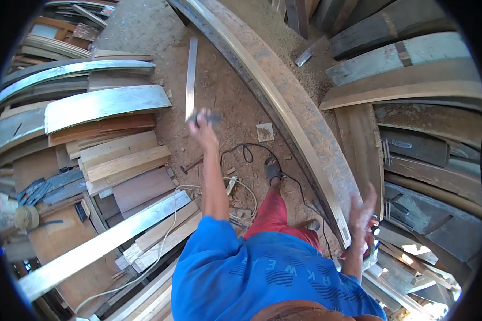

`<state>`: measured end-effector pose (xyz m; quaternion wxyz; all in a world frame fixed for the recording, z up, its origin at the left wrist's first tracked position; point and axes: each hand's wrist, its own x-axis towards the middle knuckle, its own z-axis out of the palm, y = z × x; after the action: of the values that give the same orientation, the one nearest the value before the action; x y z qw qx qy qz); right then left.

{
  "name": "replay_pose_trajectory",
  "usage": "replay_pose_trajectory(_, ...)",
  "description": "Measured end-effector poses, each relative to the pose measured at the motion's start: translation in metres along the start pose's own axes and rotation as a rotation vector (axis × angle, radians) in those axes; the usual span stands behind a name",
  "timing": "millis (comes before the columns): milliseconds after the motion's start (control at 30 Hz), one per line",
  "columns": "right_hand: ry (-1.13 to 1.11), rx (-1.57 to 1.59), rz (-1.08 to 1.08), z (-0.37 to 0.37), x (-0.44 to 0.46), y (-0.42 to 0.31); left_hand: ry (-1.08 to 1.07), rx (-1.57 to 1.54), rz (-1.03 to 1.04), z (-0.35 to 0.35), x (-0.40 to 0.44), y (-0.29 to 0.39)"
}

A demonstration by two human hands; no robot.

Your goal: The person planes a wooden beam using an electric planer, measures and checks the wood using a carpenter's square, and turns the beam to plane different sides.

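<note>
My left hand (pixel 204 136) is stretched forward and closed around the dark handle of a try square (pixel 191 75). Its long silver blade points away from me above the dirt floor. On the right, my right hand (pixel 361 214) is somewhat blurred, with its fingers spread and nothing visible in it. It is beside the near end of a long pale wooden strip (pixel 284 101), which lies along a worn, rusty-looking bench top (pixel 305 99). A red and black power tool (pixel 373 238) sits just by my right wrist, partly hidden.
Stacked boards (pixel 126 155) fill the left side, and more planks (pixel 428 80) lean on the right. A black cable (pixel 300 184) runs across the floor near my sandalled foot (pixel 273 168). A white extension socket (pixel 231 185) and a hammer (pixel 191 165) lie on the ground.
</note>
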<state>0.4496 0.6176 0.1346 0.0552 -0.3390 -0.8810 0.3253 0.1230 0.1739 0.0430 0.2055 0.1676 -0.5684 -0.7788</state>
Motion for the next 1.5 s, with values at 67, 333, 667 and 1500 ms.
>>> replay_pose_trajectory(67, 0.13, -0.324, -0.017, -0.059, -0.02, 0.07, 0.034, 0.104, 0.043, -0.071, -0.064, 0.006)
replay_pose_trajectory(333, -0.23, -0.023, 0.235, -0.137, -0.172, 0.276, 0.15, 0.586, -0.546, -0.192, -0.407, 0.031)
replay_pose_trajectory(667, -0.071, 0.651, 0.327, -0.11, -0.183, 0.277, -0.736, 1.31, -0.108, -0.132, -0.503, 0.074)
replay_pose_trajectory(1500, -0.264, 1.014, 0.694, 0.075, -0.403, 0.196, -1.633, 1.983, -0.127, -0.312, -0.469, -0.008)
